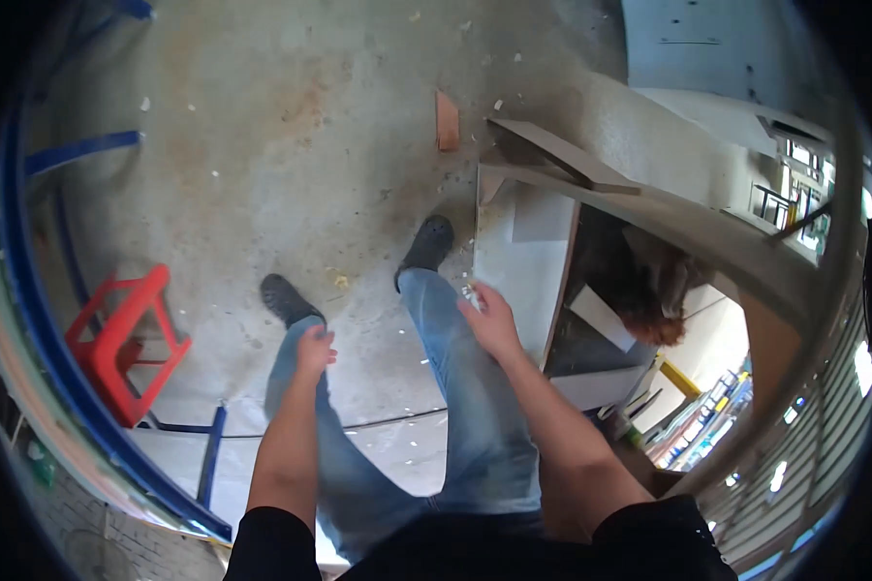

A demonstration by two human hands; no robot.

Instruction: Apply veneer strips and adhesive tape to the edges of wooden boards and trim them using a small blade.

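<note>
My left hand hangs in front of my left knee, its fingers loosely curled, and I see nothing in it. My right hand is by my right leg, beside the pale side of a cabinet. Its fingers are closed on small white pieces, too small to make out exactly. Both arms hang down, and neither hand touches the furniture.
A red plastic stool stands at the left beside a blue metal frame. At the right is an open cabinet, with loose boards on top. A reddish-brown strip and scattered scraps lie on the concrete floor.
</note>
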